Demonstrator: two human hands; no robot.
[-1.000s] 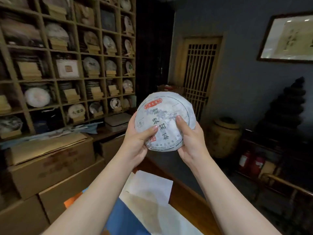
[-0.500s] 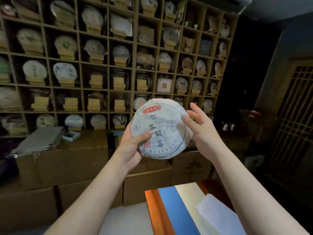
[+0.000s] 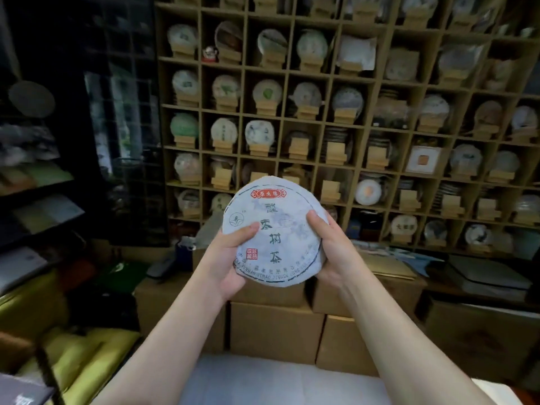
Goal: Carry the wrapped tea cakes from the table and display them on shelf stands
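Both hands grasp the wrapped tea cake (image 3: 274, 232) by its edges, left hand (image 3: 226, 263) and right hand (image 3: 330, 249), printed face upright toward the person. The shelf (image 3: 362, 128) stands ahead, above it; an empty stand (image 3: 330, 191) is just right, nearer the right hand.

View swung left onto the shelf wall (image 3: 350, 118), table gone from sight, right hand (image 3: 330, 247) closed back onto the tea cake (image 3: 277, 229), fingers no longer spread.
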